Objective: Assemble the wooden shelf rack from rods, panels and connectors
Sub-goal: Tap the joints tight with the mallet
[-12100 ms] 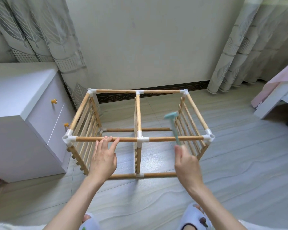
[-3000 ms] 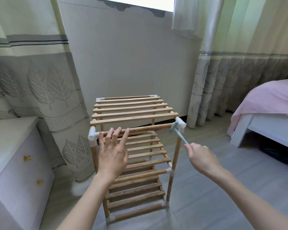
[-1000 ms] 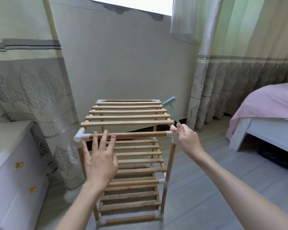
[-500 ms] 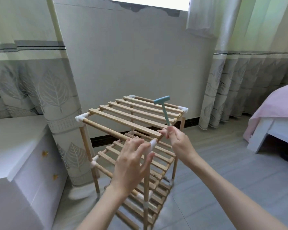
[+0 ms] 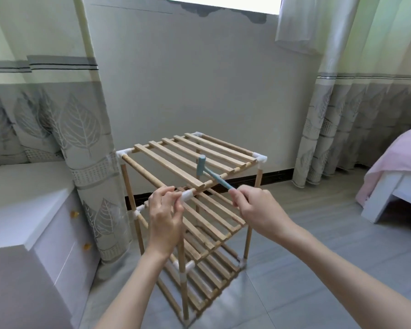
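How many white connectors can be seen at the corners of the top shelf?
4: near corner by the left hand, left corner, far corner, right corner. None appears hidden.

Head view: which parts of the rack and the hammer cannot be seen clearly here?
- Rack near top corner: the left hand covers part of its white connector.
- Hammer handle end: inside the right hand.
- Bottom shelf: partly behind the upper shelves and left forearm.
- Hammer head contact with slats: cannot tell.
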